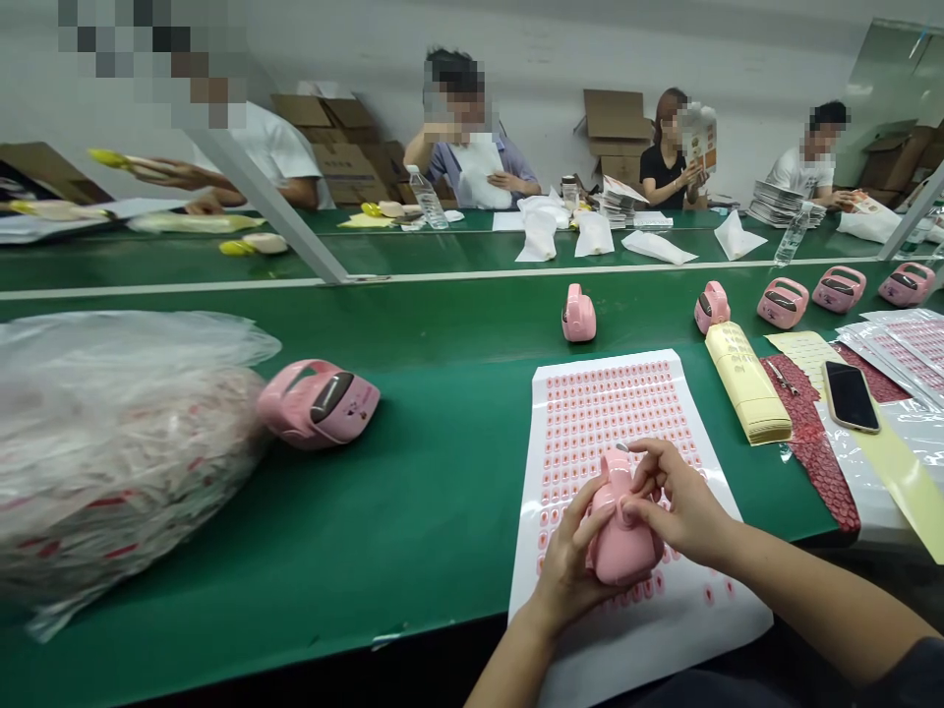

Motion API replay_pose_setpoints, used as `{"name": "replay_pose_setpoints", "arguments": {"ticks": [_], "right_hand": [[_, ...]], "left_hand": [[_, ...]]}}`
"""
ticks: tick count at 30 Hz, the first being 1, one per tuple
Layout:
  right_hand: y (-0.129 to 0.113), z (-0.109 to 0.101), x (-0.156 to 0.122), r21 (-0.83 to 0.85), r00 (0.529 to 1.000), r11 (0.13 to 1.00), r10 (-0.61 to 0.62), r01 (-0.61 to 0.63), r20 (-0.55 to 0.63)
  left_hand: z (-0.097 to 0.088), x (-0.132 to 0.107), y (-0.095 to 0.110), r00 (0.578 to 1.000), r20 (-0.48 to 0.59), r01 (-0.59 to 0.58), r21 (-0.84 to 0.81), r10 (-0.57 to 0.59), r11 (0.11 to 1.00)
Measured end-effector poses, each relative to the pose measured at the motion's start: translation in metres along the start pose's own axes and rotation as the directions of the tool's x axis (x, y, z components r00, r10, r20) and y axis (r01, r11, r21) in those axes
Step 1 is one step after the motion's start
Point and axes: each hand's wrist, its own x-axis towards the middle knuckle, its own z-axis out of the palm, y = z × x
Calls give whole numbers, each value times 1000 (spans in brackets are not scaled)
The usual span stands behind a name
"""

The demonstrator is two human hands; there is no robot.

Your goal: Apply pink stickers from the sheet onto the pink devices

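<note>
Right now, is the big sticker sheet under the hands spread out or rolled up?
Spread out: the sheet lies open on the green workbench, its rows of pink stickers showing.

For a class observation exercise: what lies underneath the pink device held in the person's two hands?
Under the pink plastic device, held by the left hand and right hand, lies a white sheet of small pink labels. The patch directly beneath it is covered by the device and hands, so it cannot be seen.

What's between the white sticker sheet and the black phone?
The head view shows a long pale-yellow paper stack and a crumpled red patterned strip.
</note>
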Motion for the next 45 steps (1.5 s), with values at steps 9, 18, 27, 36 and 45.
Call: {"name": "replay_pose_setpoints", "arguments": {"ticks": [9,18,27,36,45], "right_hand": [[9,-3,-12,-352,888,819,-451,453,93],[10,-12,-6,-326,941,892,-245,313,233],[22,-5,29,1,897,988,141,-155,419],[44,-12,51,64,899,985,116,-158,423],[46,-33,73,162,951,951,230,-265,205]], "left_hand": [[-1,-1,-2,957,97,-288,194,274,938],[-2,1,4,850,317,-524,441,420,728],[-8,2,0,841,365,-532,416,400,737],[-6,1,0,921,256,-374,381,293,846],[-2,55,7,999,-51,-15,-25,14,1000]]}}
